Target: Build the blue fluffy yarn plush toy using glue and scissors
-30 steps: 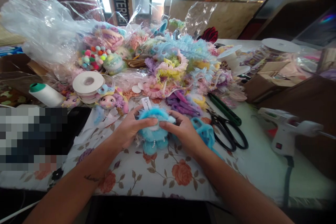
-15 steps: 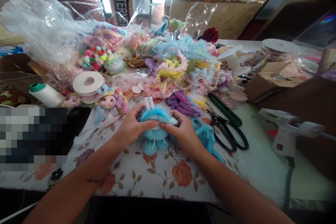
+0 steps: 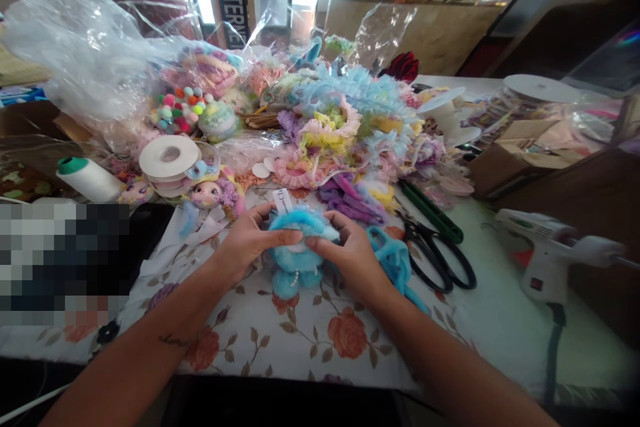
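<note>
A fluffy blue plush toy (image 3: 295, 260) with short strings of white beads stands on the flowered tablecloth (image 3: 250, 347). My left hand (image 3: 253, 237) grips its left side, the thumb pressed across the front. From the other side my right hand (image 3: 350, 247) holds it, with the thumb on the front near the left thumb. A white printed tag (image 3: 282, 201) sticks up behind the toy's top. Blue fuzzy strips (image 3: 393, 257) lie just right of my right hand. The fingertips behind the toy are partly hidden.
Black-handled scissors (image 3: 433, 257) and a green cutter (image 3: 433, 210) lie to the right, with a white glue gun (image 3: 543, 247) beyond. Ribbon spool (image 3: 169, 157), thread cone (image 3: 87, 179) and a doll head (image 3: 207, 193) stand left. Ruffled fabric pieces (image 3: 345, 90) are heaped behind.
The white tag has tilted and shifted slightly left. Both hands keep their hold on the toy, with only slight thumb movement. The camera view has shifted a little.
</note>
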Demonstrator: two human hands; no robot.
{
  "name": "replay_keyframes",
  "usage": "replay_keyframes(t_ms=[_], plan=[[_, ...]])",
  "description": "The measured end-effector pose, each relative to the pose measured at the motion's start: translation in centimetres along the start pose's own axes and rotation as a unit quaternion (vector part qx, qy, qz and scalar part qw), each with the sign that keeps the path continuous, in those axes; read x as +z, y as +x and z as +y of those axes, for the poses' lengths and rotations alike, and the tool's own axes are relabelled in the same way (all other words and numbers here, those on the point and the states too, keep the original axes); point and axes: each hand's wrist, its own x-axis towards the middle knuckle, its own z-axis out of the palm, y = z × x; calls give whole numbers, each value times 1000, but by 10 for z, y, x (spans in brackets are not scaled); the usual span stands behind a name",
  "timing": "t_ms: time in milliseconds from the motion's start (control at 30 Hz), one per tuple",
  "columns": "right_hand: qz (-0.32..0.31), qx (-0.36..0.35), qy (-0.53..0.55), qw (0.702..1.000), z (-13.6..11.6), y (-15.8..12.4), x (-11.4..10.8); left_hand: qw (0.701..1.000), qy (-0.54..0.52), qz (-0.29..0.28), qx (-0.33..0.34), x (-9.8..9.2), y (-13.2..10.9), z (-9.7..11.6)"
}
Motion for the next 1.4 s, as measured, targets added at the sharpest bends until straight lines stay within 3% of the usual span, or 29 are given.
replay_keyframes(t_ms=[300, 700, 800, 867, 933, 1000, 1067, 1100, 1167, 1300, 1400], plan=[[-21, 6, 1, 1000, 1, 6, -5, 998, 34, 55, 27, 5, -2, 3], [-11, 9, 20, 1000, 1, 5, -4, 998, 24, 39, 33, 6, -3, 1], [8, 17, 31, 999, 2, 5, -3, 997, 64, 29, 29, 3, -1, -2], [23, 19, 45, 999, 4, 5, -2, 984, 151, 51, 79, 0, 0, -6], [37, 12, 67, 997, 5, 6, -1, 926, 281, 117, 225, -2, 0, -9], [47, -2, 94, 994, 6, 6, -1, 799, 402, 164, 416, -2, -2, -11], [48, -19, 117, 992, 6, 6, -1, 674, 487, 134, 539, 1, -5, -11], [46, -25, 125, 991, 5, 5, -2, 635, 522, 110, 559, 3, -6, -11], [48, -34, 136, 989, 2, 5, -4, 594, 571, 81, 560, 6, -8, -12], [69, -38, 150, 985, -5, 2, -7, 576, 577, 94, 572, 9, -10, -13], [64, -45, 143, 987, -7, 0, -8, 546, 573, 96, 603, 10, -11, -12]])
